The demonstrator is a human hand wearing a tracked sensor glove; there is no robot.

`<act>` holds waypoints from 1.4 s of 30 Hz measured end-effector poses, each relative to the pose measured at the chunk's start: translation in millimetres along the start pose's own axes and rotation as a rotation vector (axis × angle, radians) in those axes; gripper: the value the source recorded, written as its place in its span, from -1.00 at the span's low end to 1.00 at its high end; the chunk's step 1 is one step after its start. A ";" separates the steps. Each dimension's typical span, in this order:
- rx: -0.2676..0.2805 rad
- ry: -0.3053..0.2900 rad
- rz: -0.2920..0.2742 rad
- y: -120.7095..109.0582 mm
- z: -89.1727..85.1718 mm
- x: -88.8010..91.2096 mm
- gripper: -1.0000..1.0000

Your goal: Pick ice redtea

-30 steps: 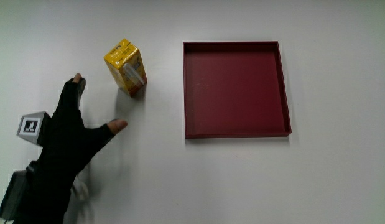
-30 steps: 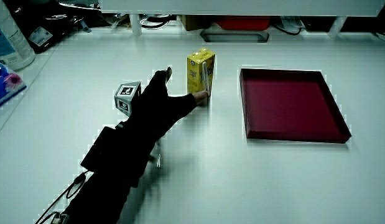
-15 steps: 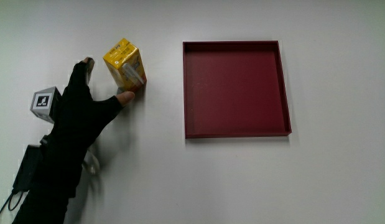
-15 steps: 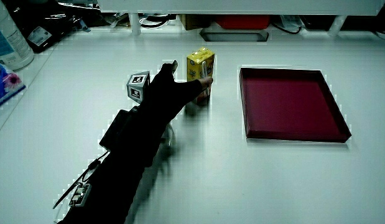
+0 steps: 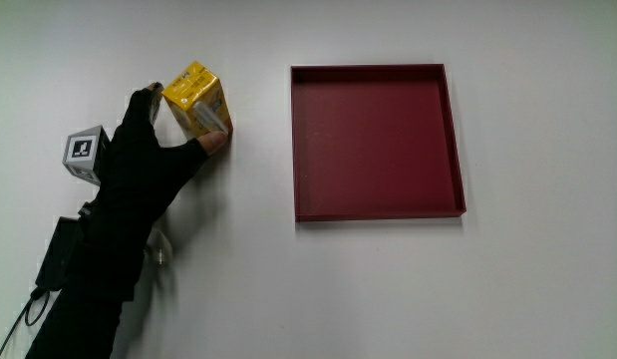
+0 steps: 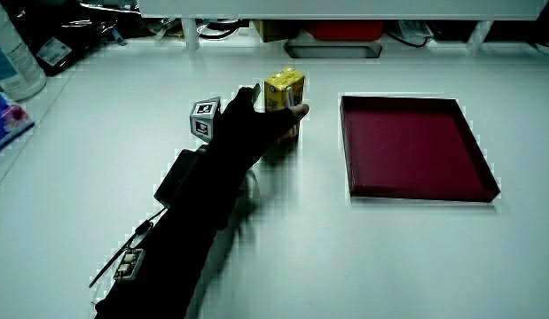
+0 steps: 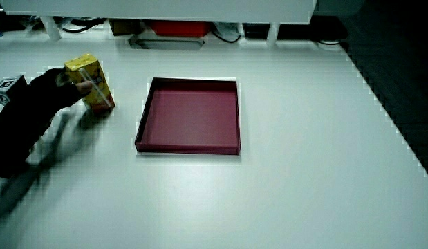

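Note:
The ice red tea is a small yellow carton (image 5: 193,88) with a straw on its side, standing upright on the white table beside the dark red tray (image 5: 378,213). The gloved hand (image 5: 154,165) is at the carton, thumb pressed on the side nearer the person and fingers wrapped on the side away from the tray. In both side views the carton (image 6: 283,86) (image 7: 96,83) still rests on the table, partly covered by the hand (image 6: 243,133) (image 7: 41,93). The patterned cube (image 5: 85,148) sits on the back of the hand.
The shallow red tray (image 6: 416,146) (image 7: 189,114) holds nothing. A white bottle (image 6: 8,53) and a coloured packet (image 6: 6,120) stand at the table's edge in a side view. Cables trail from the forearm (image 6: 132,257).
The hand has moved away from the person to the carton, and its thumb and fingers have closed onto the carton's sides. Carton and tray stay in place.

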 end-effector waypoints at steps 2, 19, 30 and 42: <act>0.010 0.006 0.002 1.1 1.0 -2.1 0.00; 0.187 -0.014 -0.058 -5.6 4.2 2.3 0.50; 0.206 -0.030 -0.085 -6.6 6.3 -2.2 0.89; 0.224 -0.032 -0.161 -11.7 9.4 8.3 1.00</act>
